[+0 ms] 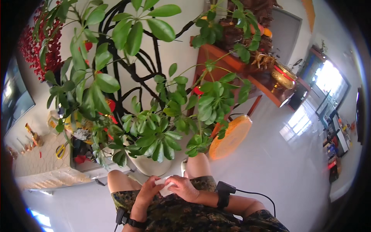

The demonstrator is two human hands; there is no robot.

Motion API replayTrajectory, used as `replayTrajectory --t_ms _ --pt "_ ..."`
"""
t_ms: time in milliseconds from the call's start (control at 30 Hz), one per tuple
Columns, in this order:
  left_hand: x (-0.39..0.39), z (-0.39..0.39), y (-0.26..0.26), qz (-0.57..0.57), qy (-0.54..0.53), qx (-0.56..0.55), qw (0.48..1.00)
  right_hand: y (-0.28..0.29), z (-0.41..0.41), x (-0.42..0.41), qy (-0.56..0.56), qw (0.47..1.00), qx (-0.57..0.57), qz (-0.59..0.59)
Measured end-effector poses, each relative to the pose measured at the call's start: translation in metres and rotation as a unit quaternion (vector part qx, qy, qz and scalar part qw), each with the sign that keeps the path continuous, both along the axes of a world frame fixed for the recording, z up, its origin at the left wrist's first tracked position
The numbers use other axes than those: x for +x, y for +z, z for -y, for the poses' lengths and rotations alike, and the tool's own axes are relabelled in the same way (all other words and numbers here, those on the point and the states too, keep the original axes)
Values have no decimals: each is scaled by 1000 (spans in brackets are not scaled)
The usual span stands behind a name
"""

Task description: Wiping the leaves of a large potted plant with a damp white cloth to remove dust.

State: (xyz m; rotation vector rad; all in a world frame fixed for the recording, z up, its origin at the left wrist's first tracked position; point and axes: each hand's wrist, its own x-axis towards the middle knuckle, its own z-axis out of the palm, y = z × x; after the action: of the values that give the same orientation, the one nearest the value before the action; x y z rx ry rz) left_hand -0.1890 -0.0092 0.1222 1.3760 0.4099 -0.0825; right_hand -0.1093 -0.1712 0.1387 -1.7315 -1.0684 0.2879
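In front of my lap, my left hand (150, 188) and my right hand (184, 189) both pinch a folded white tissue or cloth (166, 190). My fingers hide part of it, and the exact material cannot be made out. Just beyond my knees stands a large umbrella plant (158, 142) with glossy green leaves and dark, bent stems. Its pale round pot (153, 166) sits on the floor between my legs and the wall. Small red ornaments (109, 106) hang among the leaves. Neither hand touches the plant.
At left, a covered cabinet (32, 165) bears yellow-handled scissors (60, 151) and small items in an open drawer. An orange round stool seat (231, 137) leans at right, near a wooden table (220, 59) with a golden pot (284, 76). A cable (261, 195) trails from my right wristband.
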Motion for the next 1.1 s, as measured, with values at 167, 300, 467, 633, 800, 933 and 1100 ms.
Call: replayTrajectory --t_ms 167,300,467,633,800,933,1100 --pt "2 -11 11 115 12 75 990 33 -10 -6 -22 991 -17 -128" --pt "5 -21 56 151 62 86 983 51 -30 4 40 982 11 -185" --pt "-4 -43 98 264 160 -37 951 98 -55 4 30 996 56 57" --pt "20 -60 90 347 288 -54 891 137 -89 8 -4 946 87 313" --pt "35 -76 92 379 337 -103 855 148 -125 35 6 911 75 406" --pt "51 -94 90 403 308 -211 836 157 -149 52 0 910 59 410" --pt "69 -95 92 381 350 -236 823 165 -171 70 -50 903 -20 427"
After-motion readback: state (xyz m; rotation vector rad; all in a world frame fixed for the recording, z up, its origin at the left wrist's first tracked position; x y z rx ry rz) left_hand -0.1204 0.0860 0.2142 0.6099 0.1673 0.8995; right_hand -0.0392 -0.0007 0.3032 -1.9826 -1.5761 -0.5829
